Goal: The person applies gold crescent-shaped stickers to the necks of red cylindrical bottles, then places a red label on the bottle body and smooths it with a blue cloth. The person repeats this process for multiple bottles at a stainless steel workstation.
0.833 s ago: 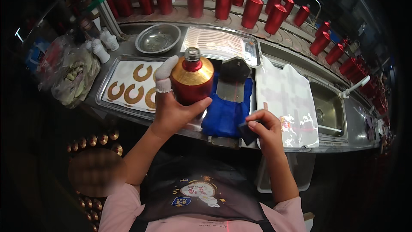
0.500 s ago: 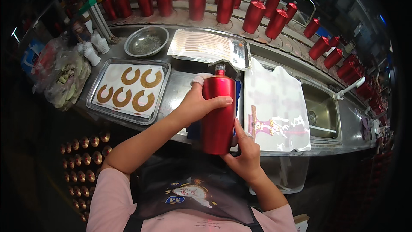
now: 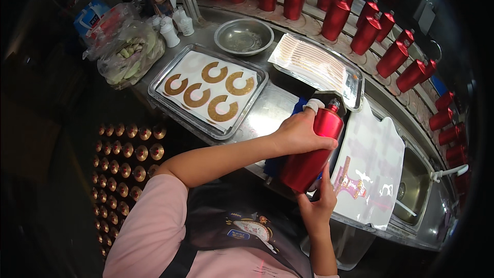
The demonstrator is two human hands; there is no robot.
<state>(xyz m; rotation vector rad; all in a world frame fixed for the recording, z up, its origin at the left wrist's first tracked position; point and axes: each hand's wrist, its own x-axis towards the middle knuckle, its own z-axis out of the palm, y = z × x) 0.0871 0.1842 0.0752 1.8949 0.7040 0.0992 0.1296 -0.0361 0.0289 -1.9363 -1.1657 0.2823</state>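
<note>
A shiny red bottle (image 3: 304, 167) with a clear ridged neck is tilted in front of me, its neck pointing away and to the right. Around its upper body wraps my left hand (image 3: 303, 131), thumb across the front and a white covering on one fingertip. Lower down, my right hand (image 3: 320, 200) grips the bottle's right side near the base; some of its fingers are hidden behind. Right of the bottle lies a white sheet (image 3: 378, 149) with a pink and gold decal (image 3: 355, 183) on it. Blue cloth (image 3: 300, 105) shows behind my left hand.
Gold C-shaped decals lie in a metal tray (image 3: 159, 98) on the left. Behind are a metal bowl (image 3: 244, 36) and a tray (image 3: 355, 90) of striped sheets. Red bottles (image 3: 335, 19) line the curved conveyor. A sink (image 3: 414, 190) is at right; gold-capped items (image 3: 141, 152) stand low left.
My view has swung, shifting the bench leftmost things toward the middle. The bottle, upright before, now leans with its neck to the right. Both hands stay on it.
</note>
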